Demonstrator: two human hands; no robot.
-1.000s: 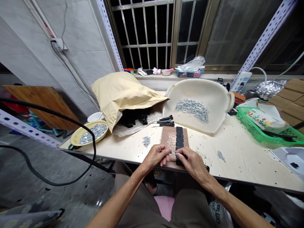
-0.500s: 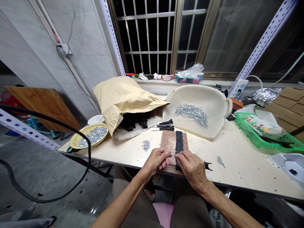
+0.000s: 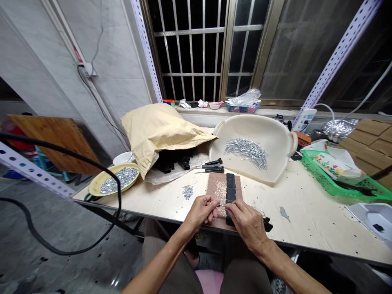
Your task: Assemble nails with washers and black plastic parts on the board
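My left hand (image 3: 201, 208) and my right hand (image 3: 246, 222) meet over the near end of a brown speckled board (image 3: 218, 187) at the table's front edge. Both are pinched on a thin metal pin (image 3: 222, 205) that spans the gap between their fingertips. My right hand also covers a black plastic piece (image 3: 267, 224) whose end sticks out to its right. A row of black plastic pieces (image 3: 230, 186) lies along the board's right side. A small heap of tiny metal parts (image 3: 188, 191) sits on the table left of the board.
A cream tray (image 3: 275, 139) with a pile of metal pins (image 3: 246, 147) stands behind the board. A tan sack (image 3: 159, 126) spills black parts (image 3: 174, 158). A yellow dish (image 3: 98, 184) of metal bits sits far left, a green basket (image 3: 337, 179) at right. A black cable (image 3: 61, 163) loops at left.
The hands stay pinched together over the board's near end. The camera has tilted up a little, so the table and hands sit lower in view.
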